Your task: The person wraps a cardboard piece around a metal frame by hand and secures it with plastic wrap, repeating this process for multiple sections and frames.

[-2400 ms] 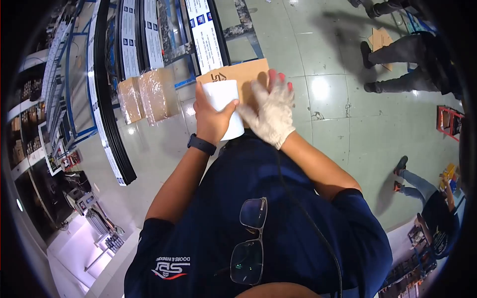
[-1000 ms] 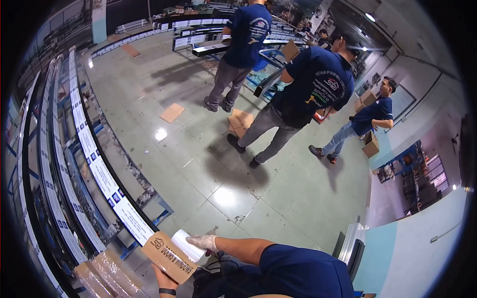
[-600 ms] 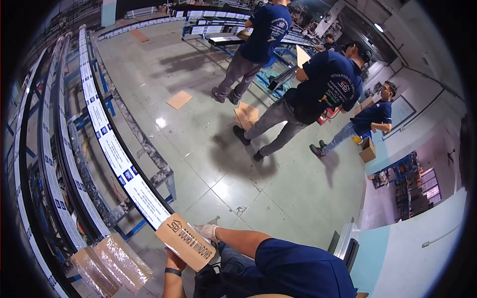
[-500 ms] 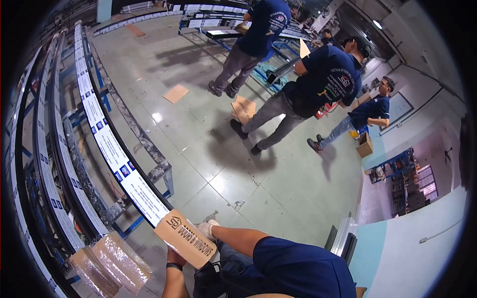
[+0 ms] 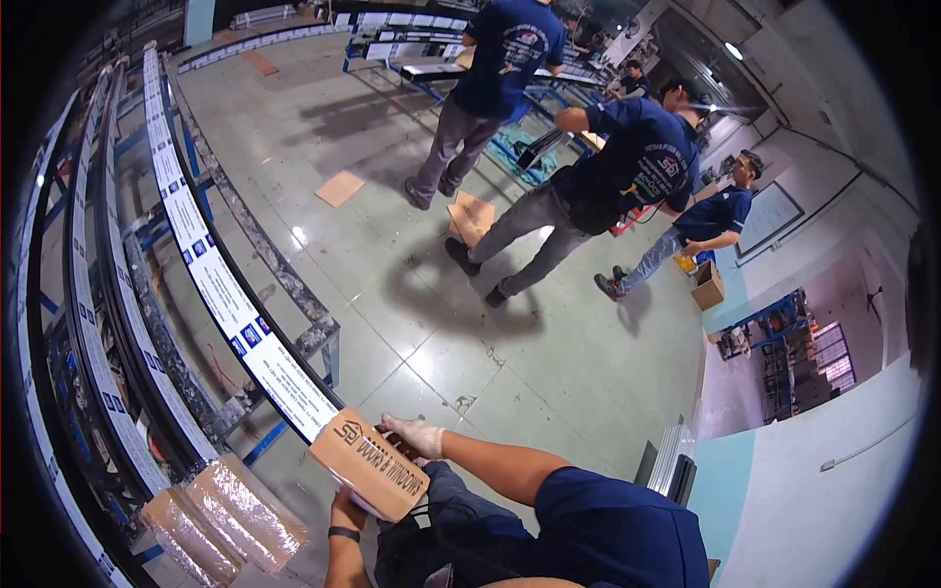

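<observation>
A brown cardboard sleeve printed "DOORS & WINDOWS" covers the near end of a long frame profile with white printed film. My left hand, with a dark band at the wrist, grips the sleeve's lower left edge; its fingers are partly hidden under the cardboard. On the other side, my right hand wears a whitish glove and lies right beside the sleeve's edge, fingers stretched out.
More filmed profiles lie at left on blue racks, with plastic-wrapped cardboard ends. Several people in navy shirts stand ahead, one person nearest. Cardboard pieces lie on the tiled floor. Metal profiles lean by the right wall.
My right hand has moved slightly up and away from the sleeve, its fingers now more extended. My left hand stays at the sleeve. The nearest person has shifted posture.
</observation>
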`<state>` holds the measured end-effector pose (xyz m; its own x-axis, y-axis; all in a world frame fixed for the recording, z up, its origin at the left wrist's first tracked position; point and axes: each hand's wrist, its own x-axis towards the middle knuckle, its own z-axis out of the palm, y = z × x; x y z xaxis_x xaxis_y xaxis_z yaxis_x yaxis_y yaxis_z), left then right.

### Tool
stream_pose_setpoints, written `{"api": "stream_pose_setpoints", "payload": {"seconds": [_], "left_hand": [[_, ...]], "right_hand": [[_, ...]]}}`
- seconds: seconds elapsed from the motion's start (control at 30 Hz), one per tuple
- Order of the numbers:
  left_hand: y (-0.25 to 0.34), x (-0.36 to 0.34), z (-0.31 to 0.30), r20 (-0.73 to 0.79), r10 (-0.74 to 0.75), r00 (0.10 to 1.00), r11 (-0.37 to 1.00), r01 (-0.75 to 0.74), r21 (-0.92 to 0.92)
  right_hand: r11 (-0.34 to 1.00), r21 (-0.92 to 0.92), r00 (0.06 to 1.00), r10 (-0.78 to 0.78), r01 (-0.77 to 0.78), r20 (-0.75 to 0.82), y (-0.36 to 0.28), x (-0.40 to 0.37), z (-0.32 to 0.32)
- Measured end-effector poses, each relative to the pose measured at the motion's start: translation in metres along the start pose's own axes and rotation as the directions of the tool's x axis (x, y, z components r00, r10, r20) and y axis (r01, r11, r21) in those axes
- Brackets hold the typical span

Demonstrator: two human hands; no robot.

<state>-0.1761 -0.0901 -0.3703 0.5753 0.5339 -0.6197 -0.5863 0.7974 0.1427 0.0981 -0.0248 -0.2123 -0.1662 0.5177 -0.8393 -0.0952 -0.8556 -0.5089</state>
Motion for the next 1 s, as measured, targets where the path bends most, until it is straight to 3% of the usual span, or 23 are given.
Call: {"api": "stream_pose_setpoints", "payload": {"seconds": [0.07,0.13,0.17,0.2,0.27,0.37,0.47,0.5,0.57,0.67,0.73,0.77,0.8,0.9,0.93,0.97,1.0], "left_hand": [[-0.010,-0.014,-0.003,-0.060,0.016,0.998,1.000,-0.017,-0.014],[-0.014,-0.019,0.009,-0.073,0.029,0.997,0.998,-0.033,-0.058],[-0.016,-0.017,0.009,-0.050,0.091,0.995,0.993,-0.095,-0.066],[-0.021,-0.013,0.006,-0.028,0.158,0.987,0.984,-0.160,-0.078],[-0.022,-0.002,0.004,-0.072,0.147,0.987,0.987,-0.151,-0.058],[-0.027,-0.001,0.020,-0.072,0.211,0.975,0.978,-0.211,0.004],[-0.037,0.006,0.037,-0.114,0.283,0.952,0.958,-0.274,0.090],[-0.036,0.009,0.037,-0.106,0.281,0.954,0.958,-0.272,0.094],[-0.033,0.024,0.032,-0.117,0.101,0.988,0.989,-0.112,-0.092],[-0.018,-0.003,0.063,-0.047,0.054,0.997,0.994,-0.058,-0.093],[-0.011,-0.008,0.062,-0.064,0.070,0.995,0.998,-0.070,0.002],[-0.011,-0.006,0.052,0.011,0.122,0.993,0.983,-0.122,0.140],[-0.008,-0.002,0.038,0.017,0.126,0.992,0.981,-0.127,0.146],[0.008,-0.019,0.027,-0.119,0.047,0.992,0.981,-0.023,0.195],[0.012,-0.050,0.061,-0.117,0.247,0.962,0.845,-0.154,0.512],[0.015,-0.071,0.084,-0.048,0.424,0.904,0.591,-0.236,0.772],[0.019,-0.070,0.075,-0.049,0.429,0.902,0.579,-0.233,0.781]], "right_hand": [[0.998,0.069,0.977,-0.012,-0.003,0.213,-0.003,-0.013,-0.008],[0.988,0.018,0.933,-0.149,0.152,0.326,0.009,-0.019,0.005],[0.956,-0.072,0.920,-0.252,0.286,0.301,0.006,-0.026,0.010],[0.963,0.041,0.896,-0.263,0.266,0.359,0.007,-0.025,0.012],[0.967,0.116,0.888,-0.256,0.228,0.382,0.015,-0.015,0.013],[0.948,0.070,0.874,-0.314,0.311,0.370,0.000,-0.027,0.010],[0.950,0.086,0.865,-0.308,0.299,0.396,-0.022,-0.050,0.000],[0.958,0.081,0.909,-0.285,0.274,0.306,-0.018,-0.044,-0.005],[0.949,0.094,0.906,-0.314,0.299,0.283,-0.006,-0.025,-0.018],[0.949,0.001,0.921,-0.306,0.315,0.242,-0.001,-0.011,-0.020],[0.949,0.094,0.916,-0.315,0.301,0.247,0.005,-0.004,-0.016],[0.944,0.098,0.914,-0.330,0.315,0.237,0.006,-0.003,-0.017],[0.945,0.045,0.919,-0.324,0.323,0.223,0.005,-0.001,-0.020],[0.941,-0.024,0.917,-0.324,0.338,0.234,0.002,0.003,-0.019],[0.937,-0.040,0.912,-0.329,0.348,0.244,0.002,0.004,-0.016],[0.924,-0.047,0.905,-0.361,0.380,0.226,0.003,0.004,-0.016],[0.922,-0.034,0.900,-0.369,0.387,0.233,0.001,0.003,-0.015]]}}
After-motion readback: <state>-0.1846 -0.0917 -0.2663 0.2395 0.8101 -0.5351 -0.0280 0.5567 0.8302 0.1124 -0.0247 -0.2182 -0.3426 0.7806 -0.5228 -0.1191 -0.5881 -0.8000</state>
